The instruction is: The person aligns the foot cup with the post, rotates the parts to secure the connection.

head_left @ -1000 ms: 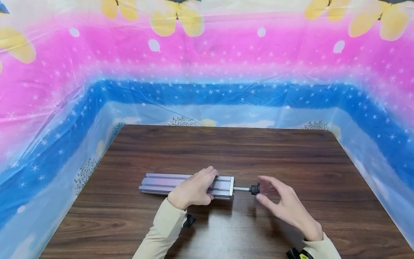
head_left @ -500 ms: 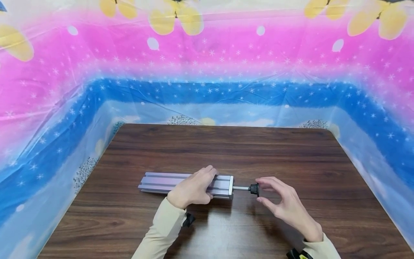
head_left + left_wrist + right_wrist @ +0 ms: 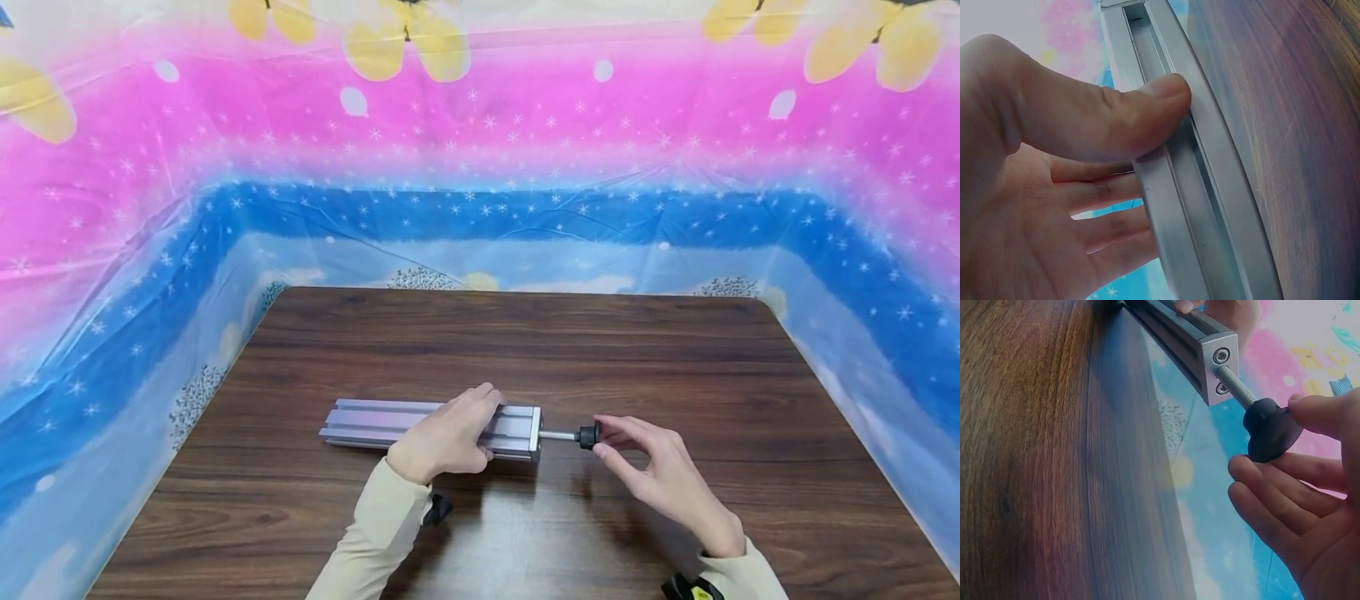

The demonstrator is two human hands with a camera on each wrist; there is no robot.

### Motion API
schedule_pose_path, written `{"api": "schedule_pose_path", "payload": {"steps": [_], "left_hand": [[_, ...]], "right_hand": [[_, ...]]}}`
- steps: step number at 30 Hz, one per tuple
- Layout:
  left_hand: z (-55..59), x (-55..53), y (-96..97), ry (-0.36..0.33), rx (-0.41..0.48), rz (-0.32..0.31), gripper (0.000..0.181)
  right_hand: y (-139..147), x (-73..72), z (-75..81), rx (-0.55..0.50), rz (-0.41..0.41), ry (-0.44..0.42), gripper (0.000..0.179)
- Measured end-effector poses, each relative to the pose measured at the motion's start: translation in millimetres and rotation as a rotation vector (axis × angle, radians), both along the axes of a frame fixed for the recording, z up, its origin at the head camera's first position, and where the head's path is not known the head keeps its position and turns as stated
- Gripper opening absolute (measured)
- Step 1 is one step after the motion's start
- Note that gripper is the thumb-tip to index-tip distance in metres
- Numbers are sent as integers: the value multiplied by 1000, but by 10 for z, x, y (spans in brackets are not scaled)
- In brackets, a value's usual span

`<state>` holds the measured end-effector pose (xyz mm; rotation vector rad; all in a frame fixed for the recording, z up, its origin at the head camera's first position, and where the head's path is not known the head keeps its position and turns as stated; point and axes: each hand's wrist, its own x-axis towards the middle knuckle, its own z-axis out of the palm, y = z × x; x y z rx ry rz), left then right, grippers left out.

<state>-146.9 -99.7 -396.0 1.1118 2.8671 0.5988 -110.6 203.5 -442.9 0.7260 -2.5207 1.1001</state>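
Observation:
A silver aluminium extrusion (image 3: 382, 419) with lengthwise slots lies flat on the dark wooden table. My left hand (image 3: 453, 433) grips it near its right end, thumb (image 3: 1160, 100) along the slotted side and fingers over the far side. A plate with two screws caps that end (image 3: 1222, 347). From the plate sticks out the threaded stem (image 3: 1238, 386) of a levelling foot, which ends in a round black base (image 3: 1272, 432). My right hand (image 3: 663, 467) pinches the rim of this base between thumb and fingertips. A length of bare thread shows between plate and base.
Brown wood-grain table (image 3: 525, 350) stretches behind and to both sides of the extrusion. A pink and blue patterned cloth (image 3: 480, 167) hangs around the table's back and sides. Black straps with small devices (image 3: 693, 587) sit at both wrists.
The right thumb and fingers have spread a little around the black base, then closed back on its rim. The left hand and the extrusion stay in place.

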Motion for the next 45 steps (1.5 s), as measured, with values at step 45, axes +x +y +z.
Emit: {"api": "schedule_pose_path", "payload": {"steps": [45], "left_hand": [[3, -10, -10, -9, 10, -11, 52]], "right_hand": [[18, 14, -5, -65, 96, 86, 60]]}}
